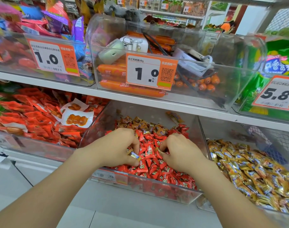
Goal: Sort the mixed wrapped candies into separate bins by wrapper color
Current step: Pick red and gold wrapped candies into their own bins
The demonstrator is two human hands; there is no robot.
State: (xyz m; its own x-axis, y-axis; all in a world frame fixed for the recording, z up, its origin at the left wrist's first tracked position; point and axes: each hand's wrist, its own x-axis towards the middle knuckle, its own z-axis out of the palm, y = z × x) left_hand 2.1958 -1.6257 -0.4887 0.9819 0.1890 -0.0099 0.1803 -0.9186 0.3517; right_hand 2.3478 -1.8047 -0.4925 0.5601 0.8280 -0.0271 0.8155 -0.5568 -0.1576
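Fingers and thumb of the left hand (115, 148) are curling round a few gold-wrapped candies (133, 155), shiny foil with a blue band, and are holding them just over the pile near the front-left corner of the clear middle bin (173, 195). Just beside it, the right hand (181, 153) is digging its bent fingers into the same pile. Its thumb and forefinger appear to be pinching a gold piece (158, 151), though the fingers are hiding most of it.

Red candies (154, 163) are filling the front and middle of this bin. They are small pillow packs with crimped ends and a printed cartoon figure. More gold and brown candies (140, 123) are lying mixed among the red along the bin's back edge.

To the right, the neighbouring bin (226, 130) is holding a heap made up only of gold wrappers (255, 170). To the left, another clear bin (41, 149) is holding flat red snack packets (35, 116).

Farther back, the upper shelf (157, 99) is carrying a clear tub of orange sausages (112, 70). A price tag (151, 71) reading 1.0 is hanging on the tub's front edge. Green bags (278, 60) are standing at the shelf's right end.
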